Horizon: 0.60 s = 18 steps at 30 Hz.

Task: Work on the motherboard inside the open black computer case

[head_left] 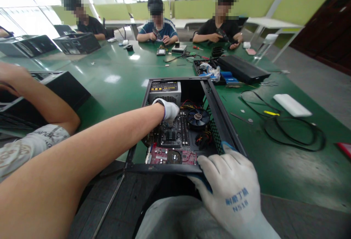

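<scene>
An open black computer case (227, 122) lies at the near table edge, its inside facing up. My left hand (169, 112), in a white glove, reaches into it over the motherboard (171, 136), just below the power supply (164, 90); its fingertips are hidden. To its right sits a round black fan (197, 117). My right hand (229, 182), gloved in white with blue print, grips the case's near right corner, thumb below the edge and fingers over it. A red circuit board (161, 155) lies along the near side inside the case.
A person's bare arm (52, 96) is at another case (68, 91) on the left. Three people sit across the green table (109, 96). Right of my case are a black cable (296, 147), a white box (292, 105) and a black casing (241, 69); gloves (211, 71) lie behind.
</scene>
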{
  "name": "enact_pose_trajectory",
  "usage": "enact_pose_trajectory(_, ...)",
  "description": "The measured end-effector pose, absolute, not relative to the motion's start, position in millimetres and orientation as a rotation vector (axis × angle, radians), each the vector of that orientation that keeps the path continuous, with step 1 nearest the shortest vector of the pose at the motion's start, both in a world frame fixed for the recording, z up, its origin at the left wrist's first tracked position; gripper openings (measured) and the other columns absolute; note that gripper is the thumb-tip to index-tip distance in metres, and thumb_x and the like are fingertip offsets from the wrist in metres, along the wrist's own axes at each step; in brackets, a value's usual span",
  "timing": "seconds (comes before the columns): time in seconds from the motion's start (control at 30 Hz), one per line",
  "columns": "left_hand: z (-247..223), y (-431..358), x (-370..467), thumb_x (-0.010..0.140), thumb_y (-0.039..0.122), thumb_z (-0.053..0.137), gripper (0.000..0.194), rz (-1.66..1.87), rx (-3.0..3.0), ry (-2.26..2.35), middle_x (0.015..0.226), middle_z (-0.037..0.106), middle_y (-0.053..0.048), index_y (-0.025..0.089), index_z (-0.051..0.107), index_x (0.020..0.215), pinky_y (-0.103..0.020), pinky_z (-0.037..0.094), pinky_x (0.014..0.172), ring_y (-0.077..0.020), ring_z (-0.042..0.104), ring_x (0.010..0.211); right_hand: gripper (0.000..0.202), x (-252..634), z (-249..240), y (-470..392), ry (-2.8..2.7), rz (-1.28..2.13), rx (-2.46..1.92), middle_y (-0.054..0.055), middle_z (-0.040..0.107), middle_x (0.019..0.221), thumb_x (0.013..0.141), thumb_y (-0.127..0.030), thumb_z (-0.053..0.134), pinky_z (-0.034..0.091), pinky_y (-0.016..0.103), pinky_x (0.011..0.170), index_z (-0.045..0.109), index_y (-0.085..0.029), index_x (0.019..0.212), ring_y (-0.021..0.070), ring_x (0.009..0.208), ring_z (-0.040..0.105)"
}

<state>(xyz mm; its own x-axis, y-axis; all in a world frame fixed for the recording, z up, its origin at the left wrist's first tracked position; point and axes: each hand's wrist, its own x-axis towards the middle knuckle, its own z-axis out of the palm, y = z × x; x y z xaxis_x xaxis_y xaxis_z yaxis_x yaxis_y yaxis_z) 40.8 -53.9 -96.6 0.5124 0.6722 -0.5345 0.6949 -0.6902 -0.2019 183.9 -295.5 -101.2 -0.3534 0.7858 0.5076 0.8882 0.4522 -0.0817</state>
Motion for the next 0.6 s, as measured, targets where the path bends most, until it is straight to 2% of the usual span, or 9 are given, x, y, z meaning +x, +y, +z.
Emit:
enact_pose_trajectory(0.23,-96,-56,39,0.05,0.041,0.088,0.062,-0.971,2.686,1.209,0.108,0.074,-0.019,0.01,0.076,0.102,-0.039,0.053,0.089,-0.0367,0.068,0.101,0.022,184,-104,-295,-2.225,-0.303,-1.411,0.003,0.06,0.073,0.078,-0.035,0.069,0.037,0.045,0.088,0.065,-0.02,0.093,0.0221,0.068,0.049)
enact_pose_trajectory(0.37,-96,-55,37,0.054,0.044,0.085,0.067,-0.901,2.702,1.222,0.115,0.072,-0.018,0.013,0.073,0.111,-0.039,0.052,0.092,-0.0355,0.066,0.106,0.024,185,-104,-295,-2.231,-0.312,-1.401,0.003,0.058,0.072,0.078,-0.037,0.069,0.037,0.046,0.089,0.066,-0.019,0.095,0.0222,0.068,0.048)
enact_pose_trajectory(0.47,-92,-55,37,0.059,0.047,0.08,0.066,-0.909,2.68,1.235,0.119,0.07,-0.017,0.014,0.07,0.115,-0.038,0.053,0.091,-0.0336,0.066,0.106,0.023,185,-102,-295,-2.221,-0.314,-1.392,0.003,0.058,0.072,0.081,-0.038,0.067,0.036,0.045,0.09,0.065,-0.019,0.094,0.0221,0.068,0.048)
enact_pose_trajectory(0.6,-80,-63,37,0.071,0.052,0.067,0.061,-0.876,2.656,1.259,0.121,0.069,-0.015,0.015,0.067,0.119,-0.035,0.052,0.092,-0.0299,0.066,0.108,0.028,183,-103,-297,-2.192,-0.302,-1.442,0.002,0.058,0.072,0.083,-0.048,0.066,0.036,0.044,0.087,0.064,-0.02,0.089,0.0218,0.069,0.048)
